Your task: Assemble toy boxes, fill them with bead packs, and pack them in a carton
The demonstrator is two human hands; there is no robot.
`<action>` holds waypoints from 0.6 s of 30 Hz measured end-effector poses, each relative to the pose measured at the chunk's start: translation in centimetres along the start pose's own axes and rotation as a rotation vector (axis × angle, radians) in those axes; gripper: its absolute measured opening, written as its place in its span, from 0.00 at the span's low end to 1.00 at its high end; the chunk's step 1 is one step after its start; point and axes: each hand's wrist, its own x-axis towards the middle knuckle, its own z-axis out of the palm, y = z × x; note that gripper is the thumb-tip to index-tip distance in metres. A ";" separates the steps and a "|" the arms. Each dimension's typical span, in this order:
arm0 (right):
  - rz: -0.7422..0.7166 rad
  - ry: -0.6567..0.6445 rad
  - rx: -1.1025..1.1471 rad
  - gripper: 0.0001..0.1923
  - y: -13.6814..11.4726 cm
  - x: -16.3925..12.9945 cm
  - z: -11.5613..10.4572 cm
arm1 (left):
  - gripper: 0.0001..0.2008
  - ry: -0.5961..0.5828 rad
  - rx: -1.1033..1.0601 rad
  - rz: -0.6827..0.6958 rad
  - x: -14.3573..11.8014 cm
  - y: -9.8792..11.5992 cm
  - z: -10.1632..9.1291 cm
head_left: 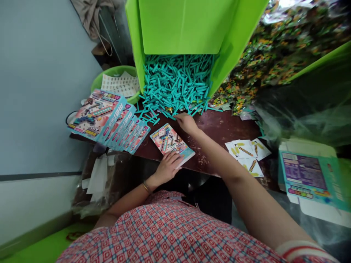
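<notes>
A small printed cardboard box lies slanted near the table's front edge, its teal flap end towards me. My left hand grips that near end, fingers laid across the top. Beyond the box, my right hand reaches to the front edge of a heap of teal plastic sticks. Its fingers are bent together, and a stick end shows beside the fingertips. Whatever lies between those fingers is too small and hidden to make out.
Filled boxes lean in an overlapping row at left, before a green basket of printed sheets. A green bin surrounds the sticks. At right lie instruction cards, a flattened carton and a mass of small bagged parts.
</notes>
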 end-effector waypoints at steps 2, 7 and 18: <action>0.024 -0.047 -0.099 0.20 -1.1 3.2 1.5 | 0.25 -0.011 -0.045 -0.015 0.7 0.1 0.4; 0.157 0.023 -0.151 0.18 -1.7 7.1 2.5 | 0.22 0.112 -0.333 -0.093 1.4 0.2 -1.8; -0.336 0.132 0.131 0.19 -0.6 -9.5 -3.8 | 0.45 0.111 -1.162 -0.522 8.7 -4.5 -5.7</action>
